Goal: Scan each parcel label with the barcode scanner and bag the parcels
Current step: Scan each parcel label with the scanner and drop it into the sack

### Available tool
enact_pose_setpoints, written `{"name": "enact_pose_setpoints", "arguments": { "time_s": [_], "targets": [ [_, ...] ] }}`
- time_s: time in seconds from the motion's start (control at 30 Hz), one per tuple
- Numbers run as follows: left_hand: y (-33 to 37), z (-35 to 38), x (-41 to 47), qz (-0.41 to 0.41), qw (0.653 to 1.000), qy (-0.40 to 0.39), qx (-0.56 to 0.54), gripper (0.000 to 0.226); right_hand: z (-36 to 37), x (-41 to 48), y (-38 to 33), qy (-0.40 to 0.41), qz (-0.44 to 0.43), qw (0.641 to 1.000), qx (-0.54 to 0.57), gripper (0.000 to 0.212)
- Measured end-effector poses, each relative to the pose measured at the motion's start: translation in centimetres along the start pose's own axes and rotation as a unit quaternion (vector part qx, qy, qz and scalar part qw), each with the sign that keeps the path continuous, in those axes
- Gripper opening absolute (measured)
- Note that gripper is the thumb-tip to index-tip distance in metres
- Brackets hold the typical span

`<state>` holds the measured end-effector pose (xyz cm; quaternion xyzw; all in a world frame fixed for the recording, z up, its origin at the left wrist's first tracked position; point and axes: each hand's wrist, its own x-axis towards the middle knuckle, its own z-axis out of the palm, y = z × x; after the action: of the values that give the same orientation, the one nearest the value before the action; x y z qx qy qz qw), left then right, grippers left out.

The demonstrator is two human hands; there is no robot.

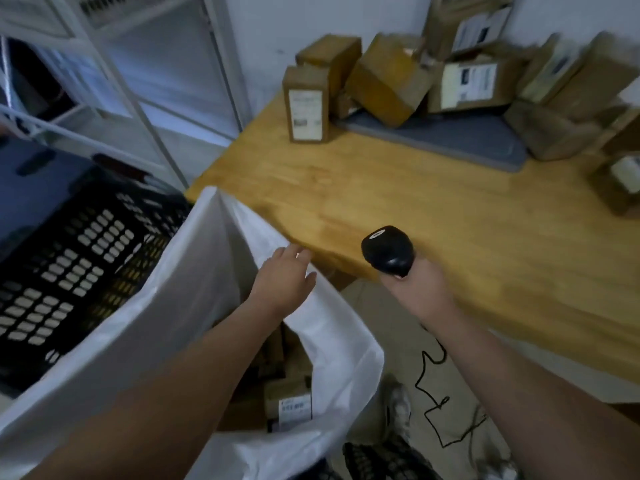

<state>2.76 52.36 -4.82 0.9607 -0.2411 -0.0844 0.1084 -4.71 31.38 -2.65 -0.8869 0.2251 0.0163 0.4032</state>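
My left hand (284, 277) is spread open at the floppy bag's (180, 306) rim; my right hand (417, 289) grips the scanner (388, 251). Parcels (388, 77) sit on the surface (433, 202) well beyond both hands: stiff cardboard, probably light, best taken across two flat sides.

Black barcode scanner (388, 251), white plastic bag (166, 306), brown cardboard parcels (388, 77) with white labels (306, 114), honey-yellow wooden table (450, 209), grey mat (450, 136), black perforated crate (69, 271), black cable (436, 403)
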Motion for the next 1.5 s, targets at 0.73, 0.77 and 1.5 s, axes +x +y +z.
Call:
{"name": "enact_pose_setpoints", "arguments": {
  "time_s": [0.73,0.77,1.5],
  "targets": [
    [10.6,-8.5,21.2,-0.088,0.989,0.099,-0.061,0.053,-16.7,19.6,-2.5,0.082,-0.113,0.984,0.108,0.014],
    [10.2,-8.7,22.0,-0.090,0.989,0.098,-0.058,0.055,-16.5,20.4,-2.9,0.080,-0.116,0.983,0.117,0.014],
    [-6.2,-13.6,39.6,-0.143,0.989,-0.032,-0.005,0.116,-8.0,34.4,-11.7,0.080,-0.042,0.985,0.150,0.027]
  ]
}}
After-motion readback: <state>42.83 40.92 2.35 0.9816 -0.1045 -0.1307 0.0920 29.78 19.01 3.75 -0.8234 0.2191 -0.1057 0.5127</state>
